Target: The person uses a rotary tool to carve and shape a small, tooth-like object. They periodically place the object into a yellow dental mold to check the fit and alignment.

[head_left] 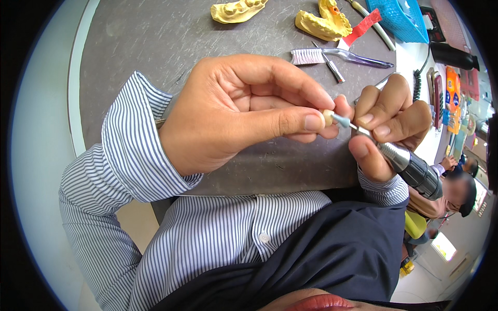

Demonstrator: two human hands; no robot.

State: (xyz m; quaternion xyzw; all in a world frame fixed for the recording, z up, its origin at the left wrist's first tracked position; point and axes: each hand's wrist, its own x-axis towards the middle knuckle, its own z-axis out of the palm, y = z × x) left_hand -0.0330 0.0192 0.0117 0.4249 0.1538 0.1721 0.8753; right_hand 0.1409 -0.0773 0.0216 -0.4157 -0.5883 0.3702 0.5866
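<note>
Between the thumb and fingertips of my left hand [249,103] is a small cream-coloured dental crown [327,118]. My right hand [391,114] grips a black and silver rotary handpiece [410,163] near its front end. A pale blue-grey pointed polishing bur [341,121] sticks out of the handpiece on a thin metal shank. Its tip meets the crown or lies right beside it; which one I cannot tell. Whether the bur is spinning does not show. The inner side of the crown is hidden by my left fingers.
Yellow plaster dental models [324,26] lie at the table's far side. Nearer are a clear purple toothbrush [358,57], a slim metal tool [334,70] and a red strip [363,29]. A blue basket [399,20] stands far right. Other people [451,192] sit beyond the right side.
</note>
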